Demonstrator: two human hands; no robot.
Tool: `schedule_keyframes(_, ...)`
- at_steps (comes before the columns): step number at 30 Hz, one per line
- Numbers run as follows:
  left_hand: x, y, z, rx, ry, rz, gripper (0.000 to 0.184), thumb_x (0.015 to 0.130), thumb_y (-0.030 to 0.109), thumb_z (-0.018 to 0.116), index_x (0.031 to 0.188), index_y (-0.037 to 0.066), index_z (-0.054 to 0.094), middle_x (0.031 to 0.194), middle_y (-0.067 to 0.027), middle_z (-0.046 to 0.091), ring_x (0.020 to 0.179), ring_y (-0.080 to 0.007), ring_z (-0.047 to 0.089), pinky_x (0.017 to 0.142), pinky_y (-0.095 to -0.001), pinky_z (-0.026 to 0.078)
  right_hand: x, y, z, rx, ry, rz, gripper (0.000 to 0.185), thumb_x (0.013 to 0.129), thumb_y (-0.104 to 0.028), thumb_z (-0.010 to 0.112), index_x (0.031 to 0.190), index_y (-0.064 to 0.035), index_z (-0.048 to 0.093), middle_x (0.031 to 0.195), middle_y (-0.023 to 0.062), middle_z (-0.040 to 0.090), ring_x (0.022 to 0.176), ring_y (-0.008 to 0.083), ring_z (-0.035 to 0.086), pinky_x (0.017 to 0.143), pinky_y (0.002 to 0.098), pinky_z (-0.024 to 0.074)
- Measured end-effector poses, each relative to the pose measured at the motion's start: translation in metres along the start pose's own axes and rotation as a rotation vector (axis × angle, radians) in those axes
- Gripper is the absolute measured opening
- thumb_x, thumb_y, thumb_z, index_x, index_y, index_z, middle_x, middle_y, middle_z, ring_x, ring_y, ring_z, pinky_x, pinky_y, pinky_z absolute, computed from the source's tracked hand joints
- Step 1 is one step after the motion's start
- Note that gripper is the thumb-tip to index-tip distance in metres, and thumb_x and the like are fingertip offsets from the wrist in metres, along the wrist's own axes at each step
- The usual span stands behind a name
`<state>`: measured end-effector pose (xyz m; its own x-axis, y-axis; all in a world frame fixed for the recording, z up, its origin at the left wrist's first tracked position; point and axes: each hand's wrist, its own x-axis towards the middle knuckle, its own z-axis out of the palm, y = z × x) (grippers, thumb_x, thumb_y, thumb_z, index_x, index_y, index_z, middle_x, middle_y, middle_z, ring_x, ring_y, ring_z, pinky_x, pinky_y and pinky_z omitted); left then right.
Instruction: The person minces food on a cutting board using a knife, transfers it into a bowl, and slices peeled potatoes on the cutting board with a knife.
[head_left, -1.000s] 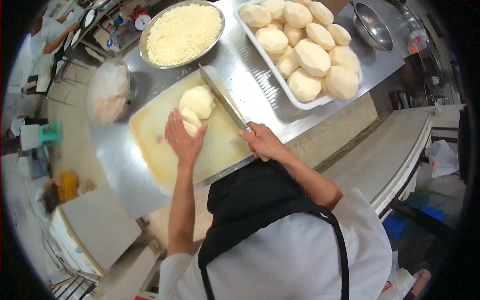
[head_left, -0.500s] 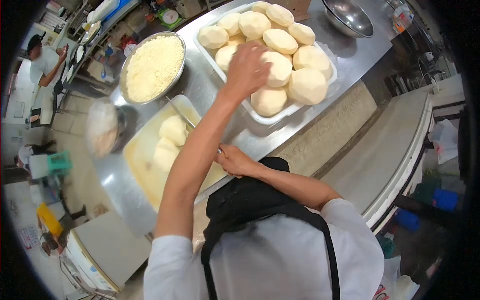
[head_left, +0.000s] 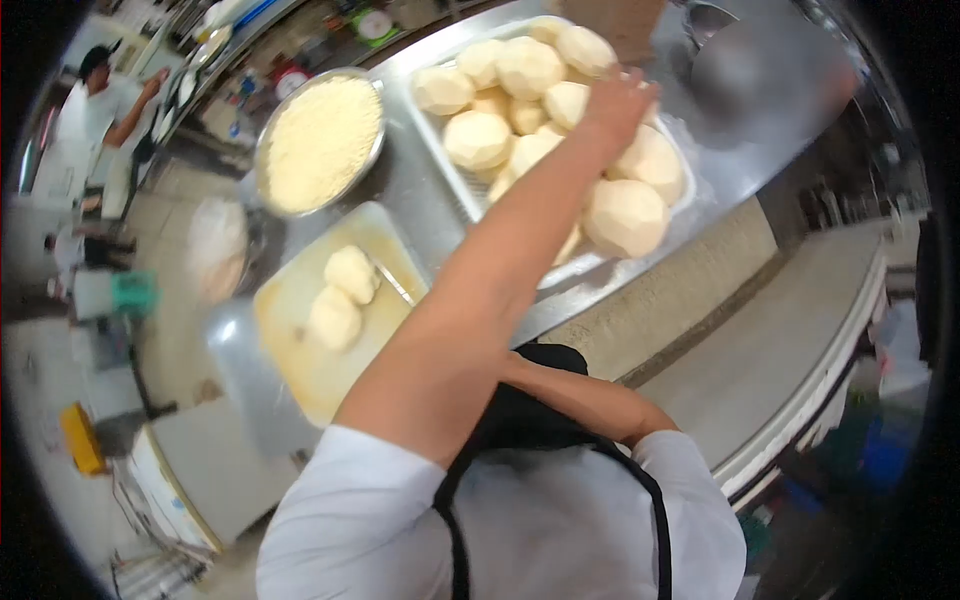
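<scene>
Our right hand is hidden behind our left forearm (head_left: 475, 295), its state impossible to tell; left of the tray (head_left: 452, 182), two peeled pieces (head_left: 343, 298) and the knife blade (head_left: 392, 282) lie on the cutting board (head_left: 290, 335); our left hand (head_left: 622, 100), fingers slightly bent, reaches over peeled vegetables (head_left: 478, 140) at the tray's far right (we cannot tell whether it grips one); a bowl of pale bits (head_left: 318, 140) stands left of the tray.
</scene>
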<state>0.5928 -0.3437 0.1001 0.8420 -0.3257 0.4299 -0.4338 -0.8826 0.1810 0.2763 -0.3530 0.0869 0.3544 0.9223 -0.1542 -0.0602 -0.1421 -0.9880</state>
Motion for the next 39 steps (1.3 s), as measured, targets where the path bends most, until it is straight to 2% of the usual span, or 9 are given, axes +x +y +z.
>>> schedule_keyframes(8, -0.008, -0.011, 0.0, -0.529, 0.458, -0.254, 0.07, 0.075, 0.025, 0.086, 0.136, 0.009, 0.055, 0.132, -0.0179, 0.059, 0.124, -0.042, 0.055, 0.102, -0.0493, 0.049, 0.019, 0.063, 0.037, 0.276, 0.164, 0.151, 0.06, 0.096, -0.038, 0.079, 0.141, -0.0044, 0.056, 0.139, 0.0098, 0.059, 0.13, 0.0217, 0.054, 0.109, 0.0408, 0.0443)
schedule_keyframes(10, -0.046, 0.005, -0.084, -0.872, 0.436, -0.455, 0.074, 0.072, 0.027, 0.089, 0.133, 0.006, 0.055, 0.127, -0.0185, 0.061, 0.12, -0.0402, 0.059, 0.101, -0.0484, 0.05, 0.022, 0.096, 0.029, 0.272, 0.054, 0.039, 0.059, 0.095, -0.035, 0.079, 0.139, -0.0031, 0.056, 0.138, 0.012, 0.058, 0.129, 0.021, 0.054, 0.107, 0.0401, 0.0458)
schedule_keyframes(12, -0.096, -0.011, -0.114, -0.824, 0.584, -0.429, 0.077, 0.067, 0.029, 0.092, 0.13, 0.005, 0.055, 0.121, -0.017, 0.063, 0.115, -0.0351, 0.063, 0.101, -0.0454, 0.051, 0.031, 0.083, 0.024, -0.171, 0.2, -0.199, 0.05, 0.099, -0.034, 0.074, 0.134, -0.0019, 0.058, 0.121, 0.0122, 0.064, 0.109, 0.0194, 0.062, 0.091, 0.037, 0.0521)
schedule_keyframes(15, -0.198, -0.037, -0.173, -0.776, 0.672, -0.513, 0.076, 0.065, 0.028, 0.094, 0.126, 0.004, 0.054, 0.115, -0.0128, 0.064, 0.111, -0.0255, 0.064, 0.102, -0.04, 0.05, 0.044, 0.03, 0.006, 0.048, 0.028, 0.501, 0.047, 0.104, -0.037, 0.062, 0.127, 0.0041, 0.058, 0.077, 0.0116, 0.064, 0.067, 0.0226, 0.067, 0.061, 0.0386, 0.0549)
schedule_keyframes(18, -0.32, -0.067, -0.208, -0.435, 0.744, -0.714, 0.073, 0.065, 0.025, 0.094, 0.123, 0.003, 0.055, 0.115, -0.0107, 0.06, 0.109, -0.0238, 0.061, 0.099, -0.0379, 0.05, 0.041, 0.027, 0.016, 0.172, 0.179, 0.441, 0.044, 0.106, -0.037, 0.058, 0.12, 0.0053, 0.059, 0.058, 0.0045, 0.054, 0.041, 0.0142, 0.051, 0.041, 0.0323, 0.0416)
schedule_keyframes(25, -0.581, -0.057, -0.251, 0.355, 0.373, -0.961, 0.062, 0.072, 0.004, 0.078, 0.128, -0.003, 0.052, 0.129, -0.0221, 0.055, 0.126, -0.0413, 0.05, 0.108, -0.0489, 0.042, 0.02, 0.012, 0.071, 0.121, 0.402, 0.309, 0.036, 0.107, -0.028, 0.056, 0.123, 0.004, 0.058, 0.061, 0.003, 0.054, 0.046, 0.012, 0.051, 0.043, 0.0288, 0.0426)
schedule_keyframes(31, -0.64, -0.041, -0.266, 0.121, 0.432, -0.841, 0.033, 0.083, -0.002, 0.065, 0.116, 0.001, 0.063, 0.13, -0.0209, 0.06, 0.121, -0.0431, 0.055, 0.104, -0.0529, 0.045, 0.044, -0.012, 0.133, 0.084, 0.288, 0.264, 0.036, 0.107, -0.029, 0.058, 0.124, 0.0024, 0.059, 0.062, 0.0028, 0.054, 0.047, 0.0111, 0.052, 0.044, 0.0279, 0.043)
schedule_keyframes(36, -0.682, -0.1, -0.268, -0.304, 0.681, -1.232, 0.018, 0.097, 0.001, 0.064, 0.114, 0.005, 0.069, 0.117, -0.0073, 0.069, 0.097, -0.0134, 0.064, 0.076, -0.0281, 0.054, 0.071, -0.006, 0.176, 0.013, 0.112, 0.349, 0.038, 0.106, -0.032, 0.06, 0.123, 0.0016, 0.062, 0.064, 0.0051, 0.057, 0.048, 0.0117, 0.054, 0.045, 0.0288, 0.0436)
schedule_keyframes(39, -0.672, -0.099, -0.283, -0.463, 0.576, -1.099, 0.022, 0.096, 0.0, 0.065, 0.117, 0.004, 0.07, 0.122, -0.0069, 0.067, 0.097, -0.0141, 0.064, 0.073, -0.0278, 0.056, 0.074, -0.01, 0.187, -0.051, 0.047, 0.375, 0.04, 0.106, -0.034, 0.06, 0.122, 0.0023, 0.063, 0.065, 0.0062, 0.058, 0.049, 0.012, 0.056, 0.045, 0.0296, 0.0449)
